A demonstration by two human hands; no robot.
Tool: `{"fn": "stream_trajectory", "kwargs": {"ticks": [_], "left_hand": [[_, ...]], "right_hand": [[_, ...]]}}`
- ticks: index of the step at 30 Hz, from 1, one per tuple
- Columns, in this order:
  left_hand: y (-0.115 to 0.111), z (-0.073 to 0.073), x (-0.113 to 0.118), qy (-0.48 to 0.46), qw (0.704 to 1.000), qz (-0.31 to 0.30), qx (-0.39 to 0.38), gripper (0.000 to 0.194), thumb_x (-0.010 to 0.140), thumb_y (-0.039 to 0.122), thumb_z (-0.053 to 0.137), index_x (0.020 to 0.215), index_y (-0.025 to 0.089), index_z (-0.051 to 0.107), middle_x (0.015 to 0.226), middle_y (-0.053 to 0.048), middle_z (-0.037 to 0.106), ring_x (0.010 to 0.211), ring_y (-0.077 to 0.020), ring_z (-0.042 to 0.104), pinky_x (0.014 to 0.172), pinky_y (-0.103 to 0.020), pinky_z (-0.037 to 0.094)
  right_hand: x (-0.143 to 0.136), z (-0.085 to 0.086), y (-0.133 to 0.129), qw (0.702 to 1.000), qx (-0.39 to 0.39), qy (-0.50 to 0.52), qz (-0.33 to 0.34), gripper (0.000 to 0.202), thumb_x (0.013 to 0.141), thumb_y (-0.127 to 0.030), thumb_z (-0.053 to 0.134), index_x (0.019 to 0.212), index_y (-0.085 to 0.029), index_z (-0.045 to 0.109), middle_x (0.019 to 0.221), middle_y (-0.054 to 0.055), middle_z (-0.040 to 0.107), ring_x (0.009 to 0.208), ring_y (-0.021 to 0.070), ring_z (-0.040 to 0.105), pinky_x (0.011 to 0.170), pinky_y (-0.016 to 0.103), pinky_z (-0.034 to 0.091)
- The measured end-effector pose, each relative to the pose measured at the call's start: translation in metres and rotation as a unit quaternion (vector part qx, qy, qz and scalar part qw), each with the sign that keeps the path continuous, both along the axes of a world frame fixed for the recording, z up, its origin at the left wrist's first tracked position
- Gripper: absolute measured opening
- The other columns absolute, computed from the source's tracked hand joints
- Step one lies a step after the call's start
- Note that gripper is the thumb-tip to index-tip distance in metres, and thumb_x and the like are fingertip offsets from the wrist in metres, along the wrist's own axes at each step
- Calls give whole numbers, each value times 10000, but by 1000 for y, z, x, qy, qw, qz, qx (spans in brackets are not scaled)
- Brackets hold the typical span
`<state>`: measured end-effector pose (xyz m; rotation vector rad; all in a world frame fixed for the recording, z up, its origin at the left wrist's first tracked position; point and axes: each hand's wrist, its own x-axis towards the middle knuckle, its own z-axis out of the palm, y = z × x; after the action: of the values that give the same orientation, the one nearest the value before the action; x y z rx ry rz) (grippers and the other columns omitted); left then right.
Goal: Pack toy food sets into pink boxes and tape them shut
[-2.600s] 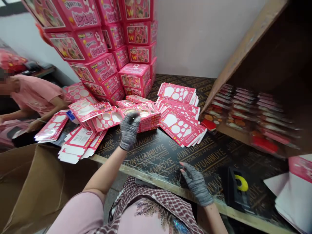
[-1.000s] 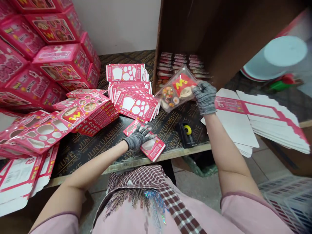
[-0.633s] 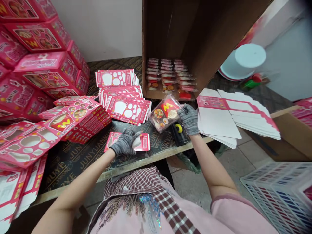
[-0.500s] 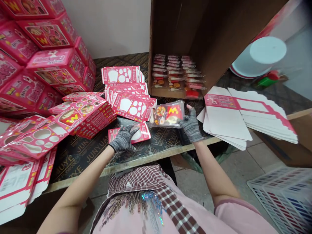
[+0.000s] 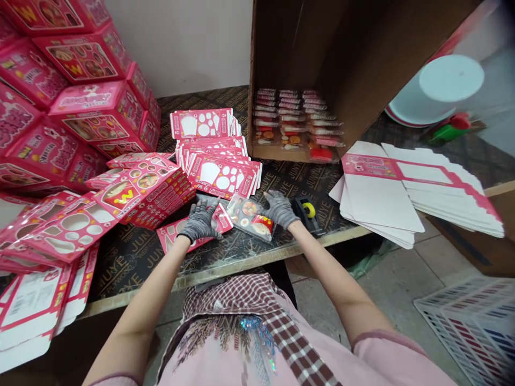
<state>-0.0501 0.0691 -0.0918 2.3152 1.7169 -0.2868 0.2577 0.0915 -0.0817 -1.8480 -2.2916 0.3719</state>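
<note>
My left hand [image 5: 201, 221], in a grey glove with bare fingertips, lies with fingers spread on a pink printed card [image 5: 173, 230] with cut-out windows. Just right of it, a clear tray pack [image 5: 249, 217] with small food-like pieces and a red-yellow panel rests tilted near the table's front. My right hand [image 5: 279, 209], gloved the same way, touches the pack's right side, its thumb and fingers around that edge. Behind my hands are fanned pink cut-out cards [image 5: 223, 174]. A stack of folded pink cartons [image 5: 156, 193] stands to the left of my left hand.
Pink boxes [image 5: 96, 115] are piled at the back left. An open brown carton [image 5: 298, 53] holds rows of packs [image 5: 289, 115]. Right of my right hand is a tape dispenser [image 5: 308, 212], then white-pink cardboard blanks [image 5: 374, 198]. A white basket [image 5: 462, 321] stands lower right.
My right hand has moved left and nearer the table's front with the clear pack, which is now turned and lower. The pink card under my left hand has shifted left. The tape dispenser is uncovered.
</note>
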Motion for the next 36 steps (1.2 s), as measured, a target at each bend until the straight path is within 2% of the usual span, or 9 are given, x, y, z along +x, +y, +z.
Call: {"fn": "stream_trajectory", "kwargs": {"ticks": [3, 6, 9, 12, 15, 18, 23, 29, 36], "left_hand": [[-13, -3, -16, 26, 998, 41, -34, 1387, 545, 722, 827, 1640, 213, 144, 1624, -248, 326, 1514, -465, 265, 1210, -604, 184], [-22, -5, -18, 24, 999, 25, -39, 1360, 550, 645, 859, 1639, 241, 152, 1584, -243, 391, 1469, -450, 352, 1199, -625, 181], [-24, -4, -18, 12, 1000, 1, -16, 1347, 533, 580, 886, 1635, 245, 187, 1530, -234, 461, 1404, -445, 436, 1188, -613, 218], [-21, 1, -24, -38, 999, -2, -14, 1340, 524, 507, 903, 1631, 224, 204, 1504, -216, 503, 1361, -426, 495, 1163, -546, 321], [-17, 5, -31, -142, 990, -11, -22, 1336, 547, 474, 890, 1637, 206, 164, 1526, -180, 498, 1386, -380, 499, 1158, -470, 382], [-19, 5, -33, -235, 972, -7, -20, 1348, 562, 510, 873, 1641, 205, 124, 1581, -150, 445, 1413, -350, 488, 1166, -440, 405], [-36, -5, -29, -224, 974, -2, -23, 1375, 539, 538, 897, 1636, 197, 141, 1617, -173, 386, 1473, -364, 410, 1221, -456, 331], [-55, -12, -12, -29, 998, 25, -55, 1394, 489, 547, 928, 1619, 142, 219, 1641, -269, 275, 1534, -455, 239, 1256, -532, 163], [-54, -5, -19, -70, 996, 32, -42, 1461, 490, 603, 908, 1638, 189, 106, 1571, -242, 396, 1459, -405, 390, 1217, -522, 240]], "right_hand": [[-35, -21, 10, 995, -91, -32, 19, 795, 765, -512, 809, 1414, -127, 559, 1546, 240, 473, 1442, 416, 414, 1157, 549, 364], [-47, -26, 8, 991, -129, -4, 27, 672, 747, -476, 826, 1293, -148, 611, 1375, 227, 623, 1277, 385, 578, 1047, 488, 473], [-31, -20, 4, 980, -183, 76, 18, 576, 707, -355, 855, 1193, -153, 622, 1137, 158, 729, 1011, 308, 700, 904, 398, 542], [-5, -12, -1, 962, -152, 229, 12, 574, 678, -268, 844, 1203, -199, 622, 1179, 100, 721, 1053, 289, 688, 959, 411, 533], [8, -8, -11, 908, -156, 390, -14, 537, 694, -294, 819, 1193, -216, 636, 1232, 75, 710, 1132, 293, 662, 1020, 444, 519], [4, -7, -22, 825, -261, 501, -27, 569, 643, -352, 870, 1148, -208, 649, 1184, 65, 738, 1059, 284, 692, 955, 435, 564], [-8, -11, -26, 717, -404, 565, -60, 572, 563, -379, 935, 1040, -189, 682, 988, 58, 790, 806, 242, 735, 776, 390, 609], [-22, -25, -25, 710, -391, 576, -106, 633, 464, -285, 959, 1017, -204, 662, 932, 41, 797, 742, 231, 739, 736, 380, 613], [-20, -27, -15, 714, -335, 600, -133, 618, 446, -276, 942, 987, -208, 651, 869, 11, 790, 693, 210, 717, 739, 377, 607]]}}
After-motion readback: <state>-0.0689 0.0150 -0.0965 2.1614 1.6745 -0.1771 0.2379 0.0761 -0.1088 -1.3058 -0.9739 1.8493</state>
